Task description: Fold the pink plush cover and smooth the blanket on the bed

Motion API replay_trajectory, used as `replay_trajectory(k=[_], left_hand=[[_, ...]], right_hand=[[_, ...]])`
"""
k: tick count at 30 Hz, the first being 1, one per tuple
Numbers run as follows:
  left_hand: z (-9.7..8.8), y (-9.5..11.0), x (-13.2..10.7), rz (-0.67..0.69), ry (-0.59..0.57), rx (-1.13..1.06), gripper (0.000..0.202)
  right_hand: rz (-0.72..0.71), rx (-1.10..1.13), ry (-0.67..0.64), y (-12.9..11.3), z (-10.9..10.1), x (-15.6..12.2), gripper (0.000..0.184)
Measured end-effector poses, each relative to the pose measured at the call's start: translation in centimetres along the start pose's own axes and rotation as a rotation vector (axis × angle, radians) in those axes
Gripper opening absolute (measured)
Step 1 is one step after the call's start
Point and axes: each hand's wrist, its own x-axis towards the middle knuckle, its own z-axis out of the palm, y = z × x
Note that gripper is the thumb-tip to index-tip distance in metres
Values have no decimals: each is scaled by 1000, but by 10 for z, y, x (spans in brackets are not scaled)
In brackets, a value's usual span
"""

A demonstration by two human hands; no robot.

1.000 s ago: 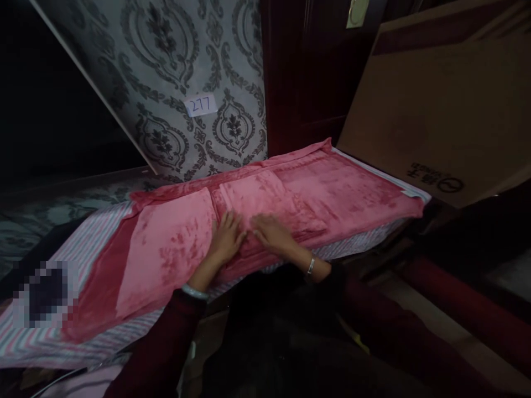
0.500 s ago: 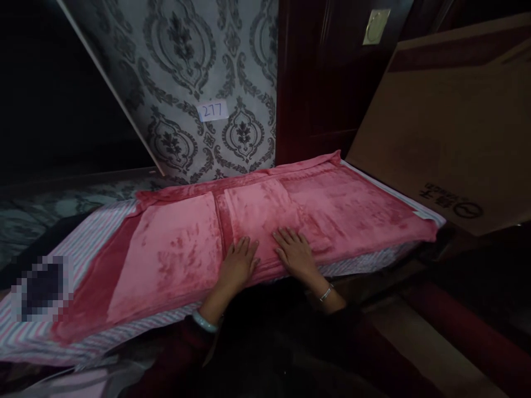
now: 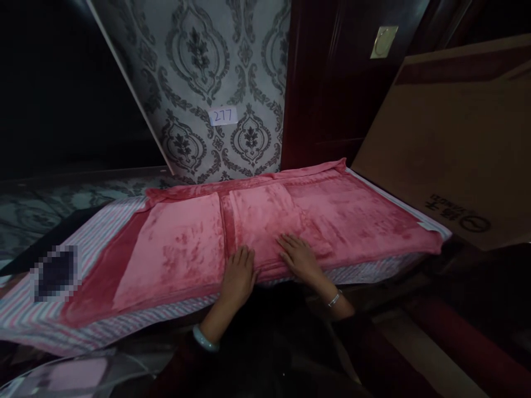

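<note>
A pink plush blanket (image 3: pixel 186 243) lies over the striped cloth, with several folded layers in its middle and left parts. My left hand (image 3: pixel 239 276) rests at the near edge of the middle folded section, beside the dark gap between two folds. Its fingers are stretched out and point away from me. On the same section, farther right, my right hand (image 3: pixel 302 257) lies flat with its fingers extended. Neither hand holds anything; both touch the blanket. The undersides of the hands are hidden.
The striped cloth (image 3: pixel 103 221) shows around the blanket's edges. A large cardboard box (image 3: pixel 448 138) stands at the right. Behind are patterned wallpaper with a paper label (image 3: pixel 224 116) and a dark red door panel (image 3: pixel 323 83). A blurred-out dark patch (image 3: pixel 56 273) sits at the left.
My left hand has drawn back a little toward the near edge, its fingers closer together. My right hand stays on the middle section. The whole view has shifted slightly.
</note>
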Motion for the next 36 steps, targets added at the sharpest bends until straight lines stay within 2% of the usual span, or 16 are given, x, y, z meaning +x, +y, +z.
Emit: replay_trajectory(k=[3,7,9,13,16,19,23,26,28,31,36], left_hand=[[-8,0,-1,-8,-1,-40,49],[-30,-2,11,12,-48,-57,35],[-44,-1,29,28,-85,-70,33],[-59,4,83,12,-76,-129,47],[-56,5,124,-94,-133,-130,65],[-42,0,148,-190,-206,-118,74],[-14,-10,151,-226,-202,-58,77],[5,-13,143,-256,-196,-20,80],[12,-13,140,-266,-191,-9,82],[10,-13,141,-271,-203,-3,82],[-17,-22,160,-260,-335,-57,74]], right_hand=[[-1,105,35,24,-14,0,45],[48,101,117,46,-31,3,48],[27,77,88,48,-34,9,50],[-21,-9,-36,45,-32,39,56],[2,-72,-127,48,-35,75,65],[106,-129,-176,58,-38,113,70],[184,-187,-185,70,-23,137,70],[151,-219,-155,76,3,132,69],[139,-230,-138,81,17,126,70],[143,-215,-169,89,22,124,72],[161,-114,-332,95,-7,153,68]])
